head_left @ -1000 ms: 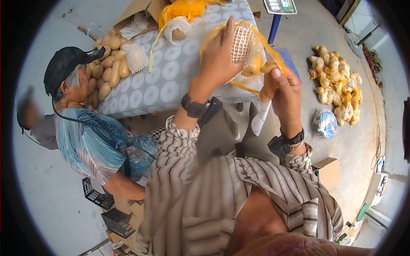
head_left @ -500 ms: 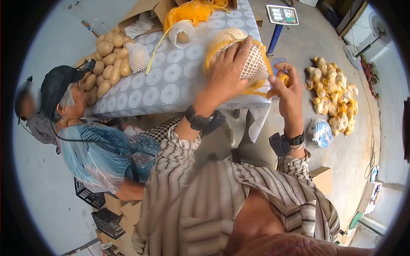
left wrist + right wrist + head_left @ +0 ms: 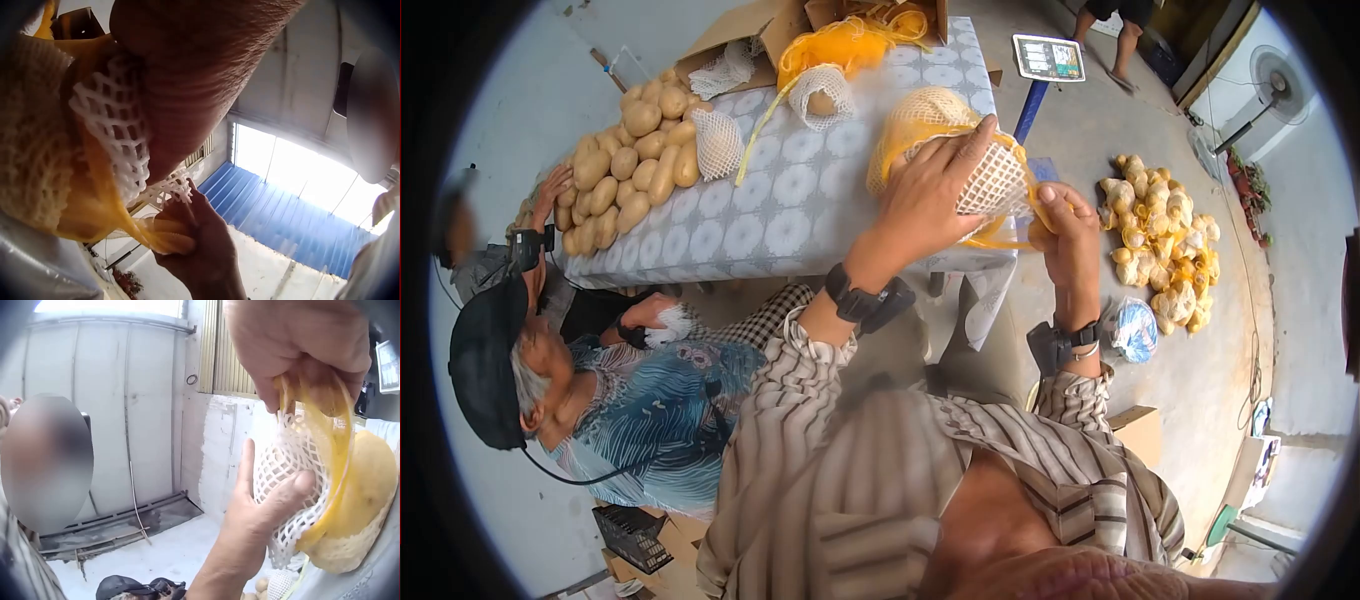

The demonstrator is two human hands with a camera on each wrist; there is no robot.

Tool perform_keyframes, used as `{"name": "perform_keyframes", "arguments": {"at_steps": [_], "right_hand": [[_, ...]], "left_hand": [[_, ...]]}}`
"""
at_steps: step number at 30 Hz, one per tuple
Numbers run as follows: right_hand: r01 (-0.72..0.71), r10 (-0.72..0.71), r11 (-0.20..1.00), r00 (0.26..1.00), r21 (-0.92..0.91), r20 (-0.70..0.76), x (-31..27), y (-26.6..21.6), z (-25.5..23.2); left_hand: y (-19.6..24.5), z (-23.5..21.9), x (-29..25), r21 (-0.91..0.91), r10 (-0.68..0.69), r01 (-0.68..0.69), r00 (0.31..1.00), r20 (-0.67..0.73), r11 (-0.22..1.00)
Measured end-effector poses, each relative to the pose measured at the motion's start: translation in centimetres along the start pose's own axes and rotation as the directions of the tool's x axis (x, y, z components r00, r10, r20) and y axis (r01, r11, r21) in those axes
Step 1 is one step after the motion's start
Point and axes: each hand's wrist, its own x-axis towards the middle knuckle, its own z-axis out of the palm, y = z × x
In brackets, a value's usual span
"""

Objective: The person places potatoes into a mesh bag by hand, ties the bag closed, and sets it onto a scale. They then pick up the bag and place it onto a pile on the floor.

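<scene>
My left hand (image 3: 935,190) holds a tan squash in a white foam net sleeve (image 3: 992,182), its thumb lying across the mesh in the right wrist view. An orange net bag (image 3: 334,515) is stretched partly around this sleeve. Beside it in the bag, a second squash (image 3: 369,494) sits low at the table edge, its lower part in foam net. With thumb and fingers, my right hand (image 3: 1068,235) pinches the bag's rim and pulls it to the right. Part of the sleeved squash is hidden under my left hand.
Bare squashes (image 3: 622,160) lie piled at the table's left, near a seated person in a black cap (image 3: 485,365). Behind are a cardboard box (image 3: 745,45), orange nets (image 3: 840,50) and a sleeved squash (image 3: 820,105). Right stand a scale (image 3: 1048,58) and bagged squashes (image 3: 1165,235) on the floor.
The bag and its squashes have come lower onto the table. My right hand briefly loosened, then pinched the rim again. The capped person leaned left, and another hand now reaches to the pile.
</scene>
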Motion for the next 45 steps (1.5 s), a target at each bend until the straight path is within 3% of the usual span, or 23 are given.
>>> {"name": "perform_keyframes", "arguments": {"at_steps": [1,3,4,6,8,9,10,14,15,17,19,20,23,24,26,29,33,35,36,39,41,43,45], "right_hand": [[0.01,-0.01,1.0,1.0,-0.006,0.004,0.3,0.0,0.4],[0.068,-0.099,0.938,0.992,0.341,0.074,0.5,0.0,0.3],[0.073,-0.105,0.938,0.992,0.338,0.076,0.4,-0.3,0.3],[-0.015,-0.181,0.845,0.933,0.535,0.311,0.0,-0.9,0.7],[0.021,-0.192,0.903,0.913,0.43,0.359,-1.7,-1.4,1.6],[0.055,-0.19,0.944,0.896,0.324,0.402,-2.6,-1.4,2.0],[-0.003,-0.122,0.966,0.875,0.257,0.469,-3.0,-1.4,2.2],[-0.099,0.049,0.994,0.768,0.042,0.639,-3.4,-0.8,2.5],[-0.093,0.048,0.995,0.769,0.038,0.638,-3.3,-0.5,2.9],[0.198,-0.026,0.944,0.842,-0.265,0.538,-3.6,0.1,4.1],[0.271,-0.1,0.914,0.872,-0.301,0.479,-3.1,2.2,4.2],[0.331,-0.172,0.882,0.889,-0.336,0.424,-2.5,3.1,4.0],[0.356,-0.228,0.864,0.908,-0.357,0.352,-1.1,4.4,3.7],[0.36,-0.232,0.866,0.904,-0.347,0.358,-0.8,4.8,3.8],[0.421,-0.335,0.81,0.903,-0.407,0.269,-0.4,5.7,4.5],[0.386,-0.3,0.824,0.918,-0.414,0.26,-0.3,5.6,4.5],[0.409,-0.315,0.769,0.911,-0.49,0.265,1.5,6.3,4.5],[0.415,-0.339,0.759,0.91,-0.501,0.239,3.2,5.6,5.4],[0.475,-0.419,0.729,0.879,-0.492,0.228,4.1,6.4,5.5],[0.439,-0.395,0.799,0.898,-0.411,0.192,5.0,8.0,5.4],[0.415,-0.356,0.779,0.91,-0.471,0.213,4.6,7.8,5.2],[0.377,-0.313,0.773,0.926,-0.51,0.21,3.8,8.5,5.0],[0.413,-0.339,0.768,0.91,-0.489,0.237,3.4,9.0,4.9]], "left_hand": [[-0.3,-0.2,-0.1,-0.043,-0.006,0.008,1.0,0.026,0.999],[0.2,-0.4,0.1,-0.008,-0.001,0.001,0.999,0.053,1.0],[0.6,-0.6,0.2,0.026,0.003,-0.005,0.996,0.086,1.0],[1.4,-0.8,0.6,0.03,-0.057,0.053,0.989,0.136,0.998],[1.6,-0.8,0.8,0.042,-0.119,0.113,0.976,0.182,0.993],[1.3,-0.5,0.8,0.041,-0.084,0.081,0.993,0.088,0.996],[0.9,-0.4,0.9,0.045,-0.049,0.049,0.999,-0.007,0.998],[-0.9,0.6,1.2,0.081,-0.106,0.103,0.994,0.025,0.991],[-1.5,1.2,1.1,0.142,-0.082,0.087,0.996,-0.041,0.986],[-2.4,2.5,1.0,0.195,-0.055,0.075,0.993,-0.105,0.978],[-2.4,2.7,1.9,0.095,-0.078,0.099,0.976,-0.205,0.99],[-2.0,2.4,1.8,0.027,-0.124,0.129,0.984,-0.126,0.991],[-0.9,1.1,1.2,-0.183,-0.142,0.131,0.989,-0.051,0.974],[-1.4,0.7,0.7,-0.172,-0.142,0.131,0.988,-0.052,0.976],[-3.0,0.1,-0.6,-0.494,-0.102,0.072,0.994,-0.035,0.866],[-2.8,-0.6,-1.9,-0.554,-0.202,0.159,0.979,-0.016,0.817],[-3.9,1.4,-1.4,-0.474,-0.224,0.17,0.973,-0.058,0.864],[-4.3,2.6,0.9,-0.317,-0.29,0.258,0.955,-0.056,0.912],[-4.8,3.7,1.5,-0.26,-0.194,0.142,0.963,-0.189,0.955],[-5.2,4.4,1.8,-0.21,-0.188,0.132,0.942,-0.277,0.969],[-5.3,4.6,0.8,-0.179,-0.257,0.219,0.941,-0.222,0.959],[-5.2,4.8,-0.6,-0.174,-0.145,0.092,0.934,-0.328,0.981],[-5.0,4.5,-2.1,-0.139,-0.149,0.111,0.94,-0.308,0.984]]}}
